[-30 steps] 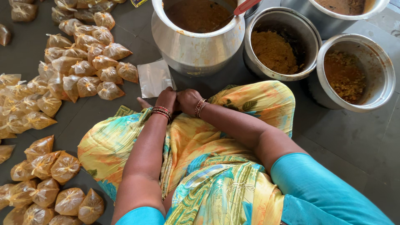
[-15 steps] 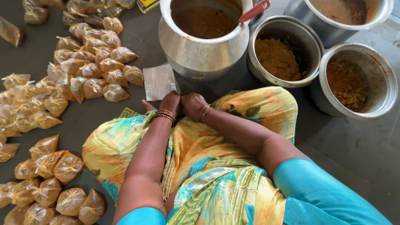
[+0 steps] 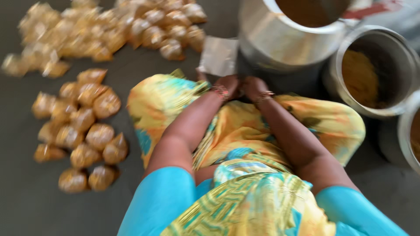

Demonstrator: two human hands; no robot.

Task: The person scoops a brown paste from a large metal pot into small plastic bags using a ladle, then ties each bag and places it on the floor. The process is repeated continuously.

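Left hand [image 3: 227, 85] and right hand [image 3: 253, 85] close together just beneath a flat, clear plastic pouch [image 3: 218, 56] lying on the floor against a rounded steel pot [image 3: 280, 41]; grips blurred, state unreadable.

The draped garment [image 3: 245, 131] over the lap is yellow with orange patches and turquoise motifs, changing to a yellow-and-teal striped weave nearer the camera, and the sleeves [image 3: 162, 201] are plain turquoise. The tied packets [image 3: 85, 131] on the dark grey floor [image 3: 26, 192] are clear plastic over golden-brown powder, and the flat empty pouch [image 3: 218, 56] is translucent whitish. The steel pots [image 3: 280, 43] are silver-grey, holding brown and mustard-yellow powders.
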